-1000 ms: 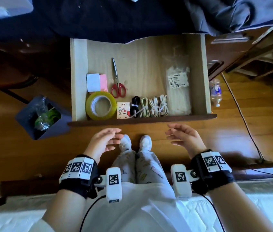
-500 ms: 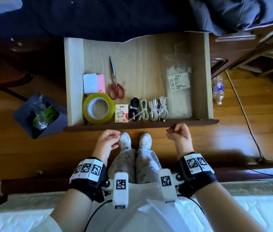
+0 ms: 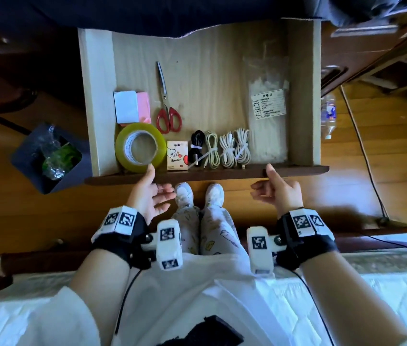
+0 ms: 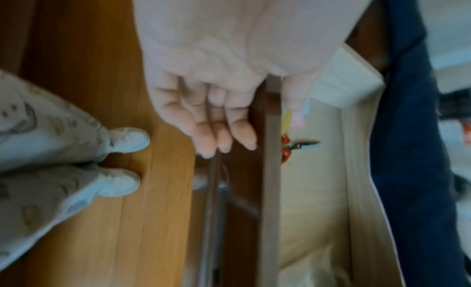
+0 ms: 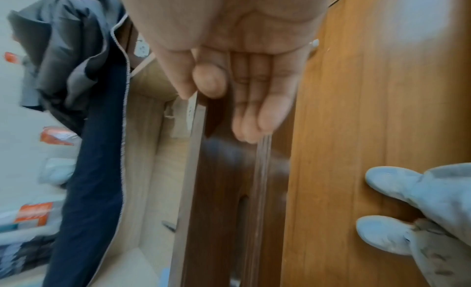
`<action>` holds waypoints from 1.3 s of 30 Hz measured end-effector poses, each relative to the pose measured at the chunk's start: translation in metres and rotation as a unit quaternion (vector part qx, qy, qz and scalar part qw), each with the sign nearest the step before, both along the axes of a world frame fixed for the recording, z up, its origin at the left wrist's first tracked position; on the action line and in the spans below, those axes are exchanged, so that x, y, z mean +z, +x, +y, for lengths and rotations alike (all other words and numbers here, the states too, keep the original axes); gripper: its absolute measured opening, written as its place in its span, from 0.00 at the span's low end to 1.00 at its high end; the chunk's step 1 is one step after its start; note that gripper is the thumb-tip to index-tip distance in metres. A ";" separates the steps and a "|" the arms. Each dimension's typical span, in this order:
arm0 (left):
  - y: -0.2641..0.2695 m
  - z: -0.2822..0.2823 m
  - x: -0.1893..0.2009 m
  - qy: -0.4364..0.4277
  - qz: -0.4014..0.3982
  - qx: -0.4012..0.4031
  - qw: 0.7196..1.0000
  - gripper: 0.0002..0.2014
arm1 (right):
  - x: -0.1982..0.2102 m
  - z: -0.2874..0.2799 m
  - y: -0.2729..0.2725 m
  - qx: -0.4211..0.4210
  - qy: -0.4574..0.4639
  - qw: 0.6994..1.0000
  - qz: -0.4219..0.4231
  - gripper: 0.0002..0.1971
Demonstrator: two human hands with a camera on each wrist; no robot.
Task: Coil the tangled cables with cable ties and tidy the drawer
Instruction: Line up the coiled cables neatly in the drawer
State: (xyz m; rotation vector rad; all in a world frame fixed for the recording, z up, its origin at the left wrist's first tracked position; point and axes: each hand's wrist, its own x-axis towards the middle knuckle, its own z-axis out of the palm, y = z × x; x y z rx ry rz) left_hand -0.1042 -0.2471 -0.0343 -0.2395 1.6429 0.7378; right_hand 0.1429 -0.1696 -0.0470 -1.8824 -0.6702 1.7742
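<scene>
Pale wood lines the open drawer, its dark front edge facing the person over bare plank floor. Inside, a bag of cable ties lies along the right wall; four tied cable coils sit in a row against the front edge, beside a small box and a tape roll. Both hands rest thumbs on that edge, fingers relaxed below: left hand, right hand, well apart.

Black wrist straps with checkered white marker blocks, patterned trousers, white shoes.
</scene>
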 end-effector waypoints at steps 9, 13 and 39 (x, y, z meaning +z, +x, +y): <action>-0.001 0.021 0.009 -0.071 0.024 0.026 0.997 0.21 | 0.001 0.021 -0.014 -0.020 -0.139 0.989 -0.035 0.19; -0.011 0.051 0.016 -0.032 0.050 0.024 0.998 0.23 | 0.014 0.054 -0.025 -0.004 -0.072 0.996 -0.054 0.20; -0.072 0.221 0.014 0.189 0.137 -0.084 0.969 0.19 | 0.010 0.232 -0.111 0.081 0.059 0.995 -0.026 0.17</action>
